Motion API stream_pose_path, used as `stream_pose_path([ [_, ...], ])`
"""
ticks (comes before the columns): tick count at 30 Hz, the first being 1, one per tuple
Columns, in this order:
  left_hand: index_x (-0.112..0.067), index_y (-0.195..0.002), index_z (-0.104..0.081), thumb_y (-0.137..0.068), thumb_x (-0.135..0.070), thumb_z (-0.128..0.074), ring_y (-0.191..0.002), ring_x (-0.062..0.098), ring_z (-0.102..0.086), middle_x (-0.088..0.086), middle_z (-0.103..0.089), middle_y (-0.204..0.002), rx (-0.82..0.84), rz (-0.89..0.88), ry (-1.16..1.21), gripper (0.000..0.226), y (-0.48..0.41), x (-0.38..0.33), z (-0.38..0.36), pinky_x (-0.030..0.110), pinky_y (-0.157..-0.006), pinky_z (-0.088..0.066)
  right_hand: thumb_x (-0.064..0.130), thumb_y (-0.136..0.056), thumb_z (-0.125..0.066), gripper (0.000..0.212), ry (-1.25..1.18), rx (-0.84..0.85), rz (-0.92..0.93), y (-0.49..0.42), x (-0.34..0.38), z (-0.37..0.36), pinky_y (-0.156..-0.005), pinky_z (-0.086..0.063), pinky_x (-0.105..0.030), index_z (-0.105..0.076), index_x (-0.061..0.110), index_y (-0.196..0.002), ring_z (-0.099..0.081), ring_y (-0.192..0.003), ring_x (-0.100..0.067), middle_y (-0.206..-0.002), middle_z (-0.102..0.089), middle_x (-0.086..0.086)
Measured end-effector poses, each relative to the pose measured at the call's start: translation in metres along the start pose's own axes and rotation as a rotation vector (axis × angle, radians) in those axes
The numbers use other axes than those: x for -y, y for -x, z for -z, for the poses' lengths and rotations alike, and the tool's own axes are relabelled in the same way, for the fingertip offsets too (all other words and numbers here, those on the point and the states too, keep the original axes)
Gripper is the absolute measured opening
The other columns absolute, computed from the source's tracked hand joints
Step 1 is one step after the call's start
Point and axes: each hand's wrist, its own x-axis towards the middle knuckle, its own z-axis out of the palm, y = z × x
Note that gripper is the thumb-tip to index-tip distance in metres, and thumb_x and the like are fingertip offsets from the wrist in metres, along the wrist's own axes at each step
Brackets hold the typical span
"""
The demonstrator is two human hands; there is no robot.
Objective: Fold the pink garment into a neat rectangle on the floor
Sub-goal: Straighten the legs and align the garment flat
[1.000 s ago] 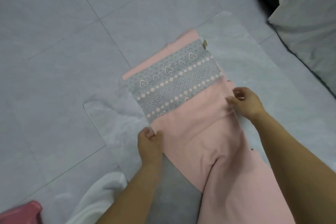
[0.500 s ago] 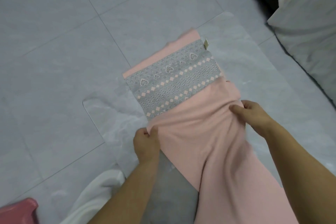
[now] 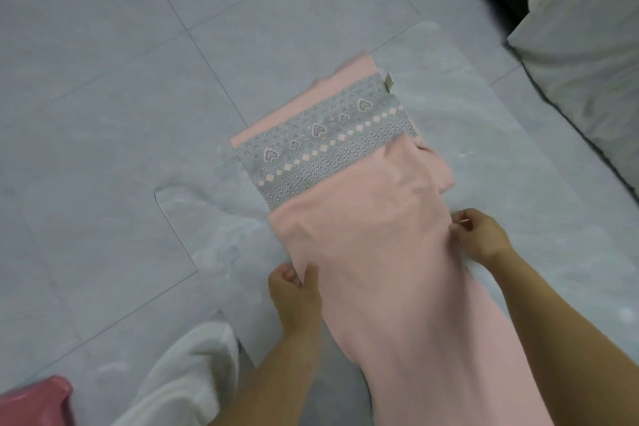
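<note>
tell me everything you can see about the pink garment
The pink garment is soft, knit-looking cloth, partly folded, lying on a clear plastic sheet on the tiled floor. Its far end shows a grey band with hearts and pale diamonds and a small cream tag. A plain pink layer overlaps the band and runs toward the person, out of frame. The left hand pinches its left edge, the right hand its right edge.

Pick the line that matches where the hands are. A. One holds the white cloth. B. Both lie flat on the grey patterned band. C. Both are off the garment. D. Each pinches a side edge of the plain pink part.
D: the left hand and the right hand each pinch an opposite side edge of the pink garment, nearer than its grey band.
</note>
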Motion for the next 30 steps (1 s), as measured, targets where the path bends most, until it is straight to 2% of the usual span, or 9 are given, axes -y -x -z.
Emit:
stream_pose_path([
  [4, 0.003, -0.077, -0.050, -0.070, -0.021, -0.078, -0.058, 0.026, -0.046, 0.011, -0.044, -0.069, -0.019, 0.115, -0.172, 0.038, 0.015, 0.030, -0.007, 0.036, -0.055, -0.042, 0.039, -0.080, -0.065, 0.034, 0.068, 0.105, 0.022, 0.009, 0.003, -0.009, -0.095, -0.043, -0.049, -0.053, 0.023, -0.108, -0.058, -0.102, -0.028, -0.102, -0.059, 0.002],
  [7, 0.004, -0.079, -0.053, -0.072, -0.019, -0.077, -0.050, 0.016, -0.041, 0.010, -0.048, -0.067, 0.033, 0.160, -0.147, 0.033, 0.024, 0.034, -0.011, 0.025, -0.046, -0.036, 0.040, -0.076, -0.070, 0.032, 0.054, 0.145, 0.019, 0.014, 0.007, -0.010, -0.092, -0.046, -0.049, -0.056, 0.019, -0.096, -0.060, -0.095, -0.029, -0.099, -0.064, -0.002],
  [13, -0.005, -0.079, -0.055, -0.082, -0.017, -0.067, -0.084, 0.033, -0.061, 0.021, -0.064, -0.087, 0.091, 0.106, -0.234, 0.017, 0.027, 0.033, -0.009, 0.036, -0.073, -0.046, 0.026, -0.083, -0.065, 0.022, -0.277, 0.130, 0.088, 0.031, -0.002, -0.002, -0.077, -0.052, -0.039, -0.060, 0.009, -0.096, -0.062, -0.089, -0.028, -0.100, -0.066, -0.011],
  [16, -0.004, -0.086, -0.052, -0.087, -0.015, -0.061, -0.086, 0.033, -0.060, 0.016, -0.059, -0.082, 0.049, 0.033, -0.247, 0.015, 0.039, 0.026, -0.004, 0.030, -0.066, -0.037, 0.026, -0.084, -0.067, 0.027, -0.356, 0.155, 0.082, 0.039, -0.008, -0.003, -0.070, -0.051, -0.034, -0.057, 0.007, -0.100, -0.063, -0.083, -0.026, -0.103, -0.066, -0.015],
  [19, -0.008, -0.103, -0.044, -0.086, -0.010, -0.060, -0.091, 0.033, -0.061, 0.013, -0.060, -0.092, 0.029, -0.033, -0.185, 0.024, 0.050, 0.022, 0.000, 0.031, -0.074, -0.042, 0.031, -0.070, -0.080, 0.050, -0.443, 0.042, 0.070, 0.042, -0.013, -0.003, -0.073, -0.051, -0.035, -0.049, 0.019, -0.107, -0.062, -0.082, -0.023, -0.096, -0.063, -0.013],
  [22, -0.024, -0.137, -0.033, -0.088, -0.007, -0.055, -0.100, 0.022, -0.060, 0.005, -0.060, -0.116, 0.124, -0.176, -0.185, 0.055, 0.060, 0.019, 0.005, 0.030, -0.092, -0.046, 0.026, -0.071, -0.080, 0.065, -0.583, -0.078, 0.145, 0.051, -0.016, 0.006, -0.070, -0.044, -0.025, -0.041, 0.041, -0.121, -0.054, -0.074, -0.013, -0.079, -0.052, -0.002],
  [25, -0.020, -0.125, -0.055, -0.092, -0.004, -0.049, -0.100, 0.011, -0.058, -0.010, -0.058, -0.110, 0.253, -0.363, -0.273, 0.037, 0.065, 0.015, 0.009, -0.001, -0.082, -0.033, 0.020, -0.075, -0.077, 0.059, -0.589, -0.088, 0.224, 0.063, -0.018, 0.018, -0.066, -0.042, -0.022, -0.044, 0.043, -0.118, -0.051, -0.069, -0.012, -0.077, -0.051, 0.000],
  [27, -0.012, -0.112, -0.064, -0.091, -0.003, -0.051, -0.103, 0.020, -0.059, -0.004, -0.061, -0.107, 0.290, -0.406, -0.316, 0.027, 0.062, 0.015, 0.009, -0.002, -0.080, -0.032, 0.022, -0.077, -0.075, 0.057, -0.492, -0.019, 0.251, 0.070, -0.021, 0.024, -0.066, -0.044, -0.025, -0.045, 0.046, -0.119, -0.052, -0.070, -0.016, -0.079, -0.054, -0.005],
  [30, -0.010, -0.124, -0.053, -0.088, -0.006, -0.055, -0.113, 0.020, -0.051, 0.007, -0.053, -0.121, 0.352, -0.361, -0.344, 0.036, 0.059, 0.013, 0.010, 0.011, -0.089, -0.032, 0.018, -0.083, -0.068, 0.061, -0.315, 0.102, 0.296, 0.077, -0.030, 0.024, -0.058, -0.039, -0.017, -0.038, 0.051, -0.125, -0.043, -0.053, -0.008, -0.061, -0.046, -0.003],
])
